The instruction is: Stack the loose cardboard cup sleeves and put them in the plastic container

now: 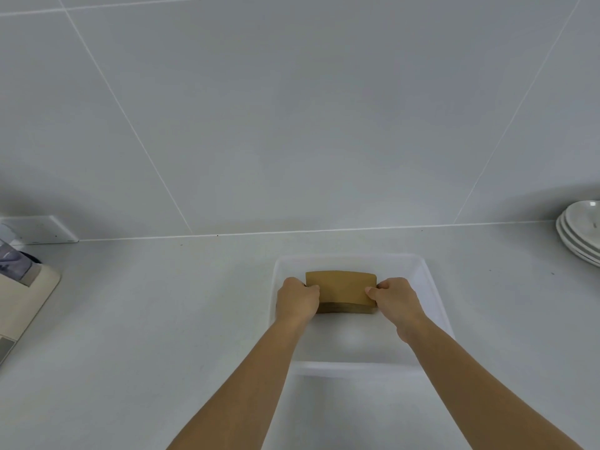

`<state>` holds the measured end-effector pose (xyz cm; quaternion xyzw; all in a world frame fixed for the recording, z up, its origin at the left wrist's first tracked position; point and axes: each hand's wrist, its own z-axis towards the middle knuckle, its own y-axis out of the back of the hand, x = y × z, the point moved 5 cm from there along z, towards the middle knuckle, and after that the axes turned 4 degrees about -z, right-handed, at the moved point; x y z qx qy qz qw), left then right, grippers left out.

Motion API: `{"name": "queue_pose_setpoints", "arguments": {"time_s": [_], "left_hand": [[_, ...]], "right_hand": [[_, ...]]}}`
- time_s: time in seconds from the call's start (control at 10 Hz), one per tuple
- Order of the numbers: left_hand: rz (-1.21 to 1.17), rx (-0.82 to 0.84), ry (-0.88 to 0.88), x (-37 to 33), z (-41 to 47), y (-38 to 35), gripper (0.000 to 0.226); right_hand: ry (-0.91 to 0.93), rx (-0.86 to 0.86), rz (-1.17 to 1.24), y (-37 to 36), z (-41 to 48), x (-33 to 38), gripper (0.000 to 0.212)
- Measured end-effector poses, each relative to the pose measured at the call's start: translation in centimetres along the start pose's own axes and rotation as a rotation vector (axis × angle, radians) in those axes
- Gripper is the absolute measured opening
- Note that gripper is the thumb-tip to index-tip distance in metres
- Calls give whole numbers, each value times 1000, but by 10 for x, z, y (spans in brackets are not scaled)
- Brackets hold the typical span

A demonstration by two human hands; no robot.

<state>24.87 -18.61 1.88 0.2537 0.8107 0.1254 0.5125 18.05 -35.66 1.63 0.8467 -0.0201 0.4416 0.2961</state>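
While I look down from the head camera, I see the stack of cardboard sleeves (341, 289) caught between both hands inside the plastic container (431, 287), toward its far half. My left hand (297, 300) closes on the stack's left end, thumb lying over the top sleeve and the other fingers curled down the side; my right hand (394, 298) does the same on the right end, thumb tip pressed onto the upper face. Neither hand is spread wide: each is folded around an end of the pile, gripping it. The stack lies flat, broad brown face up, its long axis running left to right across the container, parallel to the back wall (292, 125). Its far edge bows gently away from me, and the layered near edges show darker below the top sleeve. I cannot tell whether the pile rests on the container floor or hangs just above it. The container sits on the pale counter (162, 303), well apart from the stacked white plates (578, 228) at far right and the beige appliance (22, 297) at far left.
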Motion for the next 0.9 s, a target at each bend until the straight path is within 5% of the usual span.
{"name": "queue_pose_setpoints", "arguments": {"time_s": [0.5, 0.7, 0.8, 0.9], "left_hand": [[-60, 20, 32, -3, -8, 1, 33], [-262, 123, 196, -4, -21, -1, 75], [-320, 107, 142, -11, -28, 2, 75], [-292, -57, -101, -28, -43, 20, 75]], "right_hand": [[-10, 25, 63, 4, -4, 3, 34], [-35, 30, 69, 5, -6, 0, 38], [-27, 8, 71, 9, -4, 0, 37], [40, -41, 53, 24, -8, 6, 37]]}}
